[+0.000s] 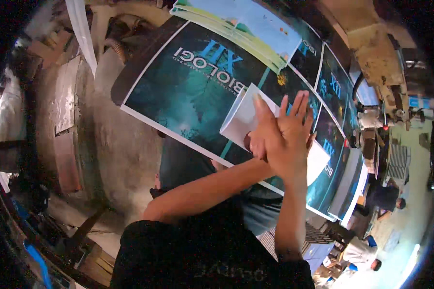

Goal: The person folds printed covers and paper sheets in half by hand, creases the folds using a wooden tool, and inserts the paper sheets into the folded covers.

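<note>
A: Hands first. What do you see?

B: Both are laid one over the other, flat, on a white folded sheet (pixel 248 118). The right hand (pixel 289 139) is on top, fingers straight and a little spread, palm down, gripping nothing. The left hand (pixel 256 142) is mostly covered beneath it; only its knuckles and part of its back show, also pressed flat on the paper. I cannot tell whether its fingers are curled round anything.

A: Forearms?

B: The left forearm comes in from the lower left at a slant, the right one runs nearly straight up from the lower edge. They cross just under the wrists.

A: And where does the white sheet lie?

B: On top of a big dark teal printed sheet (pixel 193 91), a book cover with white borders, spread over the counter (pixel 130 82). The white sheet sits toward the right part of that print, tilted, with one corner pointing to the far side.

A: Anything else on the counter?

B: More of the same teal printed sheets (pixel 335 84) fan out to the right, overlapping. At the far edge is a stack of lighter sheets (pixel 246 29), green and pale blue. The near right corner shows a thick pile of sheet edges (pixel 349 185).

A: Surroundings?

B: Worn concrete floor (pixel 115 144) to the left. A machine (pixel 386 62) at far right. Two other people (pixel 378 197) low at the right, well apart from the counter.
</note>
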Demonstrator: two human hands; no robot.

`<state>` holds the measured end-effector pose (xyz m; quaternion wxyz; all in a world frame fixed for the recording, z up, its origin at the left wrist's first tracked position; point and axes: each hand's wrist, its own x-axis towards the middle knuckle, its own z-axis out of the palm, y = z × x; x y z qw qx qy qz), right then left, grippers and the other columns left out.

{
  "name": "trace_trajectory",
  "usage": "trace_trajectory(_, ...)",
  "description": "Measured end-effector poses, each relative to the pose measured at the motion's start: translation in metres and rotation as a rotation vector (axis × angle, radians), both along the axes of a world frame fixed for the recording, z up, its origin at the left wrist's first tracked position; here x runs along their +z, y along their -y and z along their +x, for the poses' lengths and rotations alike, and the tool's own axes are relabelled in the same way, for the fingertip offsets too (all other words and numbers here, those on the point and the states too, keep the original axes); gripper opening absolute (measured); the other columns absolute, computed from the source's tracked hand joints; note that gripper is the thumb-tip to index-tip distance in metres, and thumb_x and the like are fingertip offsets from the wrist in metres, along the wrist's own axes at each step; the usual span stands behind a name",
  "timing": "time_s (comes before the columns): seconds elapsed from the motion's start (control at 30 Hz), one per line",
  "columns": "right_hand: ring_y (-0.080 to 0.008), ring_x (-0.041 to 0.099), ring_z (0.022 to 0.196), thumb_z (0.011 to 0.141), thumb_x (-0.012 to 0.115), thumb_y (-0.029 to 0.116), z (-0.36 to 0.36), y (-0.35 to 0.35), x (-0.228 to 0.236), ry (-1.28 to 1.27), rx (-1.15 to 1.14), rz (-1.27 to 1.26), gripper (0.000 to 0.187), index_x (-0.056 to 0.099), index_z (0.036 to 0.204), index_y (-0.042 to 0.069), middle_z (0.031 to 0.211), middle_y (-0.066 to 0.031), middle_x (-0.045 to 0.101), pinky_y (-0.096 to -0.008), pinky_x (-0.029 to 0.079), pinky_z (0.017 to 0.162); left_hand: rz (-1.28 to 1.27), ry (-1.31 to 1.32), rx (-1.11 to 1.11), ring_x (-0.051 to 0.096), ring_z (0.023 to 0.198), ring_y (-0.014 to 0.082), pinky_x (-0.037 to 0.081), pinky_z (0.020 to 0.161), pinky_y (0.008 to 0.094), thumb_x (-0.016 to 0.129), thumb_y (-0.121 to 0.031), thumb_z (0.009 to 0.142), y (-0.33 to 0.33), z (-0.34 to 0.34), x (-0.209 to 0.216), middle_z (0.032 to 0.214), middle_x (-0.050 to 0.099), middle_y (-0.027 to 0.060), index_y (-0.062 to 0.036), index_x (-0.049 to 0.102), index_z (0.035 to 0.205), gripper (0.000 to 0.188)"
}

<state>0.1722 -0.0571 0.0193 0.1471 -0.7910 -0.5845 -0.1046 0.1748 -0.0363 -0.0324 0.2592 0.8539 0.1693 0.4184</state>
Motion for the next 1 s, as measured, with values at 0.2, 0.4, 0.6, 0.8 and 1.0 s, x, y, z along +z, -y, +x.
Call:
trace_trajectory(0.2,-0.0331,0.018,0.151,0.099,0.038,0.042,-0.021,-0.031,-0.013,-0.406,-0.597,0.035,0.063,0.042,0.147,0.002,0.156,-0.0294,0.030,-0.0459,0.013,0.123,-0.130,0.081,-0.005,0.013,0.149,0.0488,0.008,0.119,0.0641,0.051,-0.030,0.092,-0.003,-0.001,0.005,0.155,0.019,0.0397,0.0072,0.043,0.137,0.059)
trace_trajectory(0.4,-0.0305,0.065,0.098,0.097,0.051,0.032,-0.056,-0.041,0.022,-0.449,0.174,-0.248,0.045,0.058,0.135,0.008,0.094,-0.0248,0.065,-0.0451,0.047,0.092,-0.141,0.035,0.056,0.021,0.145,0.0517,0.013,0.120,0.0599,0.060,-0.026,0.088,-0.006,-0.010,0.009,0.152,0.025,0.0393,0.0070,0.049,0.127,0.052)
trace_trajectory(0.6,-0.0249,0.050,0.107,0.102,0.050,0.028,-0.004,0.010,-0.009,-0.144,-0.204,0.345,0.034,0.070,0.098,0.000,0.110,-0.0222,0.057,-0.0379,0.040,0.093,0.069,-0.081,0.059,0.017,0.150,0.0423,0.007,0.122,0.0579,0.053,-0.034,0.094,0.001,0.011,-0.025,0.158,0.025,0.0295,-0.0016,0.047,0.138,0.055)
trace_trajectory(0.8,-0.0209,0.051,0.055,0.101,0.052,0.021,0.093,0.122,0.084,-0.974,-0.369,1.086,0.050,0.048,0.054,0.003,0.054,-0.0099,0.050,-0.0392,0.051,0.070,0.162,-0.234,-0.047,0.028,0.147,0.0393,0.012,0.121,0.0571,0.054,-0.033,0.094,-0.006,-0.005,0.014,0.148,0.043,0.0260,-0.0021,0.061,0.121,0.041)
trace_trajectory(1.0,-0.0118,0.052,0.058,0.094,0.064,0.041,0.177,0.199,0.044,-0.733,-0.864,0.812,0.049,0.060,0.062,0.004,0.061,-0.0039,0.059,-0.0267,0.040,0.059,0.200,-0.085,-0.156,0.047,0.134,0.0312,0.022,0.117,0.0540,0.064,-0.027,0.090,-0.017,-0.006,0.028,0.133,0.060,0.0143,-0.0056,0.066,0.098,0.023)
